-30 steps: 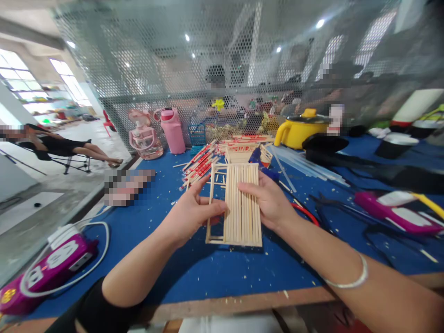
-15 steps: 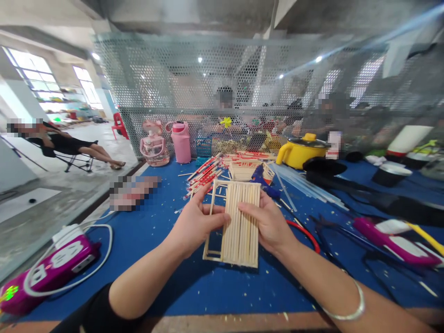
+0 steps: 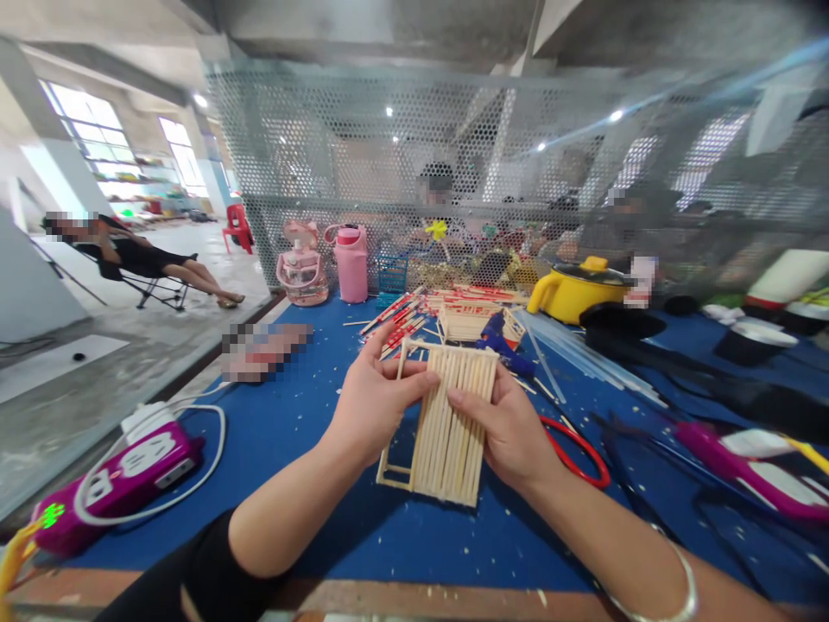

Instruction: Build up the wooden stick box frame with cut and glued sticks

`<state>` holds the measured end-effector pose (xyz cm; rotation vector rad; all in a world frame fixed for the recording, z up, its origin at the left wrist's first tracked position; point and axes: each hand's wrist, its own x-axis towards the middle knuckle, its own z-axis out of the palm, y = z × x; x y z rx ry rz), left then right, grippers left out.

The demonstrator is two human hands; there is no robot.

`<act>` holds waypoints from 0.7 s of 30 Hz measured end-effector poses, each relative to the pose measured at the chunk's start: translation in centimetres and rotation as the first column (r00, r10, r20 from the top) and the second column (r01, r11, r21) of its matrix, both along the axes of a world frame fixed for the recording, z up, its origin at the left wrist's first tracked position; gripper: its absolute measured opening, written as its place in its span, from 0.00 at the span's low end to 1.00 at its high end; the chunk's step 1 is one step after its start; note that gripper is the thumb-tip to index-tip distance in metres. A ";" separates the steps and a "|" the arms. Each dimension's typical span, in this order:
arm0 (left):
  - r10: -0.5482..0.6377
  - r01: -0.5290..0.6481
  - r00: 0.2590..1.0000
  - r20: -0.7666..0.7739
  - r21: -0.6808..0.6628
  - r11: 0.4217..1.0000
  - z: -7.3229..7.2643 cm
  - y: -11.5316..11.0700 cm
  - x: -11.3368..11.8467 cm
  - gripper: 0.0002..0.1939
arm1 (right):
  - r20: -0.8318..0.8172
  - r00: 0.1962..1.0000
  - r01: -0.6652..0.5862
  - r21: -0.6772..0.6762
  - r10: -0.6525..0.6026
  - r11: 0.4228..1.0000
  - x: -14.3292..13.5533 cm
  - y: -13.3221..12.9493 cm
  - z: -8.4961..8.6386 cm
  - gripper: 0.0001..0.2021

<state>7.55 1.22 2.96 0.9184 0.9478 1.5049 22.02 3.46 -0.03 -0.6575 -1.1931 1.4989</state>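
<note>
Above the blue tabletop I hold a stick panel (image 3: 450, 441), a flat frame of pale wooden sticks. Most of it is covered by sticks laid side by side; a strip at its left is an open frame. My left hand (image 3: 382, 393) grips the left side, its thumb pressed on the sticks and its fingers partly hidden behind. On the right edge my right hand (image 3: 509, 423) is closed, thumb across the front. Beyond the panel lie a blue glue gun (image 3: 498, 337), a small stick-built piece (image 3: 463, 326) and a pile of red-and-white wrapped sticks (image 3: 405, 315).
Clear glue sticks (image 3: 589, 354) and a yellow pot (image 3: 576, 294) stand right of the pile. Two pink bottles, one of them a flask (image 3: 351, 263), stand by the perforated metal screen (image 3: 311, 147). A purple power strip (image 3: 129, 484) with a white cable lies left. A person reclines far left.
The view has turned slightly left, so the scene sits further right. The panel has tilted a little, its lower end swinging left. Both hands keep hold of it.
</note>
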 end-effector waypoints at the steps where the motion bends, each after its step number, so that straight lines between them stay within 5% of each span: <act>1: 0.000 0.000 1.000 -0.003 -0.001 1.000 0.1 0.0 0.0 0.50 | 0.006 1.000 0.004 0.009 -0.004 1.000 0.0 0.0 0.0 0.21; 16: -0.041 0.045 0.997 -0.069 0.052 0.998 -0.2 -0.1 -0.3 0.47 | 0.090 0.994 0.054 0.099 -0.063 0.994 0.1 -0.2 0.2 0.20; 21: 0.131 -0.083 0.942 -0.309 0.164 0.983 -0.2 -0.2 -0.9 0.42 | 0.026 0.996 0.088 -0.004 -0.088 0.996 0.9 1.2 1.1 0.20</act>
